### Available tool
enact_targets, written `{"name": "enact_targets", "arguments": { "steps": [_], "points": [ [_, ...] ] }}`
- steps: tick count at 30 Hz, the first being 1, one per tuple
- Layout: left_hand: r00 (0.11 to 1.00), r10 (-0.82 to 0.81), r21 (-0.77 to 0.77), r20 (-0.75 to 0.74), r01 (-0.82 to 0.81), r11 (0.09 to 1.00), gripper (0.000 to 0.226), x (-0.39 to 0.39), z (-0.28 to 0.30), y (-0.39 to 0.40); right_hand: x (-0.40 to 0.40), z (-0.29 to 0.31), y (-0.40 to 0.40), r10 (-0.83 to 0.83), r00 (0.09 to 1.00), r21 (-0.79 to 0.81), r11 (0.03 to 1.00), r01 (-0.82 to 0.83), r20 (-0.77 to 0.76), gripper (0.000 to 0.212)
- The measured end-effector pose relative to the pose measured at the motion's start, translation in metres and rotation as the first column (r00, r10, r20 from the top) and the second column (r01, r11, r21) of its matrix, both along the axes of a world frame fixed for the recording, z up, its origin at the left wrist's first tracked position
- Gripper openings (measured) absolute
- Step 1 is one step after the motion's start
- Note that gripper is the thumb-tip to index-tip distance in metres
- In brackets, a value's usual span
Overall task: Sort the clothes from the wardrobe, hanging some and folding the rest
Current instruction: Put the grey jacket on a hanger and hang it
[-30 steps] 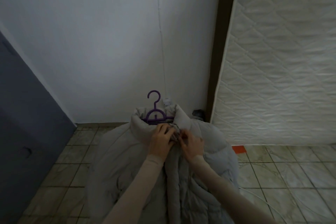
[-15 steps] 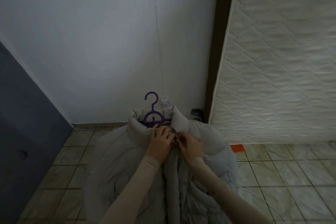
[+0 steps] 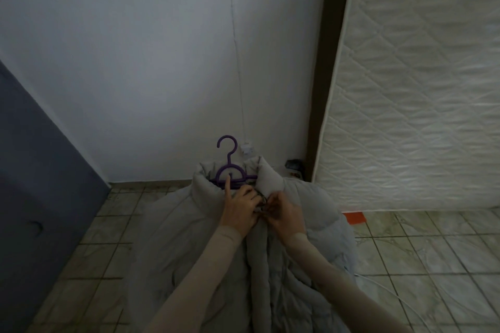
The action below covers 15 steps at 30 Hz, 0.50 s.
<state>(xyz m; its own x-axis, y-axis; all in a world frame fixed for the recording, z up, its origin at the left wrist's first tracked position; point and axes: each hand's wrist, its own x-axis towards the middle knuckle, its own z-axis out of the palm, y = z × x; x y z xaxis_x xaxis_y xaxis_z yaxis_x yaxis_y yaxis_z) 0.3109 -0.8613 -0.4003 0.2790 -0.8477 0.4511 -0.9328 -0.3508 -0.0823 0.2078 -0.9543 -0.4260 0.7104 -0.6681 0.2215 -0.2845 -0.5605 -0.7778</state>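
Since the last frame the left hand (image 3: 239, 211) has stuck its index finger up against the hanger (image 3: 230, 170); little else has shifted. Both hands pinch the jacket (image 3: 189, 246) front just under the collar, right hand (image 3: 284, 215) on the fastening there, probably a zip or snap, too dim to tell. Jacket is already on the hanger, draped toward the floor. Beyond it, a mattress (image 3: 419, 89) leans on the wall. So closing is underway; hanging it up is still left.
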Motion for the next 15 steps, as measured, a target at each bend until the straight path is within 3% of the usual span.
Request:
{"name": "enact_targets", "arguments": {
  "steps": [5,15],
  "points": [
    [1.000,-0.025,0.026,0.013,0.025,0.999,0.037,-0.0002,0.0075,0.0011,0.0008,-0.0028,-0.0016,0.005,1.000,-0.043,0.999,-0.006,-0.021,0.024],
    [0.998,-0.047,0.050,-0.034,0.049,0.998,0.035,0.0002,0.0061,0.0009,0.0014,-0.0008,0.0006,-0.013,0.997,-0.077,0.997,0.019,0.076,0.025]
  ]
}}
